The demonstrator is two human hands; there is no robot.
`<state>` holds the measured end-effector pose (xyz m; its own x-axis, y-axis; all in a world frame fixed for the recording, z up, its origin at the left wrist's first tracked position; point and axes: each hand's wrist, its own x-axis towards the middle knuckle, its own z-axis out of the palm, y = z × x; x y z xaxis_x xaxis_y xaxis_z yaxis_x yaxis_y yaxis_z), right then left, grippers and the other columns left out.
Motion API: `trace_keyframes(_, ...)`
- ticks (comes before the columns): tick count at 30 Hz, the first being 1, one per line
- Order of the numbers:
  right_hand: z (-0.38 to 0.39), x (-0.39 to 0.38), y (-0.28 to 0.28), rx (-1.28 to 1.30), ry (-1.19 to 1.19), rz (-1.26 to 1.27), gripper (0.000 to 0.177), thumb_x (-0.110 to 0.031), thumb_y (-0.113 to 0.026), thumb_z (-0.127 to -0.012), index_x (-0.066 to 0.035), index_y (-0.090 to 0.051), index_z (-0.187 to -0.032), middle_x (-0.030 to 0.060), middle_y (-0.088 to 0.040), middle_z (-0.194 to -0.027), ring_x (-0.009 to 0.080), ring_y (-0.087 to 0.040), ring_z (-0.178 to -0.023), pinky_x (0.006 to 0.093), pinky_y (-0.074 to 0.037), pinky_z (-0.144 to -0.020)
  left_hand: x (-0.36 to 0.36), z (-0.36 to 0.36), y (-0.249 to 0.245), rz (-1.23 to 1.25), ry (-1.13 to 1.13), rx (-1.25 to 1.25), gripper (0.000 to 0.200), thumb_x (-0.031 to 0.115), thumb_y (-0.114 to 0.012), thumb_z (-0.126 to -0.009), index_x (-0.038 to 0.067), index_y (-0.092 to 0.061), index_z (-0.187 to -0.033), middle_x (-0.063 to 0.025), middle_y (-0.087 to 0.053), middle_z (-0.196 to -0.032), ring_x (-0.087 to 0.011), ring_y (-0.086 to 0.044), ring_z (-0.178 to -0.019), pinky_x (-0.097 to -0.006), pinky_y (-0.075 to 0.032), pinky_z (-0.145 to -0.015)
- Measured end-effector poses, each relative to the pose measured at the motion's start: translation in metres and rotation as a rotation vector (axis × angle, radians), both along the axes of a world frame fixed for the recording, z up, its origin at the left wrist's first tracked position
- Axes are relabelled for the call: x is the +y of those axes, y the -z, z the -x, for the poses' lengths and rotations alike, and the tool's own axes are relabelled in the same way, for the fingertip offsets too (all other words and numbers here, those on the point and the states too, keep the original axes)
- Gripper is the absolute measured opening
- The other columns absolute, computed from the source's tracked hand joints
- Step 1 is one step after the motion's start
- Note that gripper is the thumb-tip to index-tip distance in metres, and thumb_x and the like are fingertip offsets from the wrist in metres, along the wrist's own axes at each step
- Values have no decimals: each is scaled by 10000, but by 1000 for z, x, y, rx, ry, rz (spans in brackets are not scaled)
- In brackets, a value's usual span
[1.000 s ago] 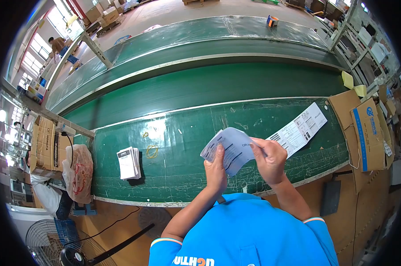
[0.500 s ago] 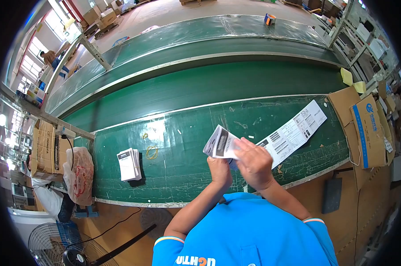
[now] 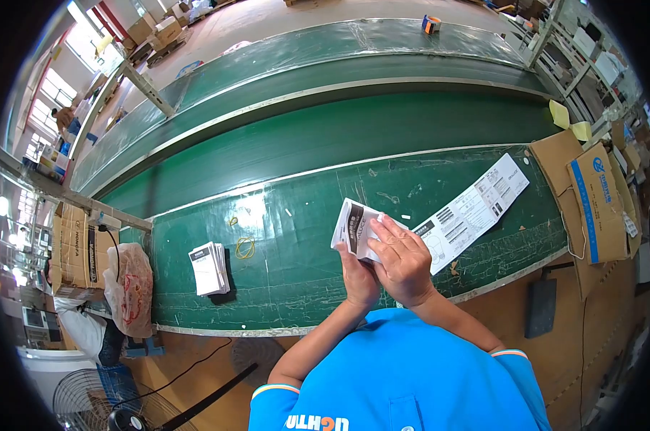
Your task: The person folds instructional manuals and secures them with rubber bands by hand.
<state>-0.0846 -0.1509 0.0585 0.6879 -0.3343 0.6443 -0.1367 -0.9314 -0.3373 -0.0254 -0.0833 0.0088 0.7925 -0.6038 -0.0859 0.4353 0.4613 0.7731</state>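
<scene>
A folded printed leaflet [image 3: 350, 224] is held above the front of the green bench. My left hand [image 3: 359, 279] grips it from below, the thumb against its near face. Across its right side my right hand [image 3: 402, 260] lies flat, fingers stretched out and pressing on the paper; its thumb is hidden. To the right, long unfolded printed sheets [image 3: 476, 208] lie slanted on the bench, their lower left end partly behind my right hand. A small stack of folded leaflets [image 3: 209, 269] sits to the left. Beside that stack are yellow rubber bands [image 3: 245, 248].
Behind the green bench [image 3: 296, 287] runs a conveyor belt [image 3: 339, 129]. Tape [image 3: 430, 25] stands on the far ledge. Cardboard boxes [image 3: 599, 205] line the right end; a carton [image 3: 77, 248] and plastic bag [image 3: 130, 287] stand left. A floor fan [image 3: 124, 402] is lower left.
My right hand has come down flat against the leaflet, and the leaflet is turned more upright. My left thumb has moved up onto its face. The view has shifted slightly.
</scene>
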Motion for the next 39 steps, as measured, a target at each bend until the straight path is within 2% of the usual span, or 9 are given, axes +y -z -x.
trace_keyframes(6,-4,3,1,-5,0,44,157,-97,-601,-678,-58,-599,-830,119,-593,-1042,267,-540,-1033,359,-435,-793,6,-4,-13,55,135,-104,425,352,-317,-920,7,-421,-1146,-115,-503,-1097,-184,-504,-986,-305,-417,-833)
trace_keyframes(8,-8,7,5,19,25,86,122,-124,-559,-730,-70,-601,-831,102,-600,-1030,264,-538,-1028,369,-416,-824,-1,-9,-19,-52,50,67,330,269,-370,-913,8,-438,-1103,-93,-537,-1011,-150,-522,-921,-292,-434,-798)
trace_keyframes(12,0,2,9,32,-4,65,128,-82,-579,-712,-95,-605,-837,69,-610,-1012,258,-533,-1026,374,-390,-851,-1,-24,-12,73,-15,386,298,237,-370,-907,23,-449,-1099,-99,-542,-1032,-195,-537,-937,-335,-439,-806)
trace_keyframes(16,28,-13,18,-37,-62,73,201,-3,-594,-641,-122,-622,-801,7,-623,-966,241,-538,-1010,378,-387,-846,12,-39,-13,96,52,396,352,299,-356,-904,45,-447,-1131,-98,-537,-1080,-233,-523,-999,-373,-415,-859)
trace_keyframes(19,44,-21,4,46,-339,-329,210,50,-580,-580,-86,-607,-738,51,-630,-831,251,-573,-896,356,-432,-773,18,-43,-7,-38,112,267,322,267,-418,-892,48,-445,-1128,-81,-538,-1054,-204,-529,-978,-345,-425,-841)
trace_keyframes(24,17,-40,-3,-24,-174,-567,132,-35,-585,-764,-6,-627,-886,72,-606,-770,187,-549,-684,272,-421,-613,18,-30,10,-227,369,-9,333,226,-499,-867,53,-428,-1142,-68,-526,-1043,-162,-517,-964,-322,-423,-827)
trace_keyframes(26,15,-36,11,-28,-164,-892,127,-87,-599,-784,-3,-636,-872,58,-593,-747,126,-537,-689,234,-411,-594,18,-23,7,-201,358,-2,349,247,-495,-871,51,-422,-1151,-70,-528,-1040,-161,-513,-970,-320,-425,-822)
trace_keyframes(30,17,-36,16,51,-169,-1014,158,-131,-613,-790,8,-640,-858,40,-581,-735,83,-521,-691,206,-407,-590,26,-26,7,-271,425,-89,340,288,-450,-897,11,-504,-1086,-45,-550,-990,-101,-479,-921,-267,-382,-808)
trace_keyframes(39,15,-48,13,177,-266,-1322,177,-162,-636,-778,1,-642,-847,22,-610,-727,57,-528,-666,204,-428,-598,29,-33,17,-234,500,-121,346,277,-450,-896,28,-453,-1136,-52,-526,-1033,-124,-485,-950,-280,-390,-817)
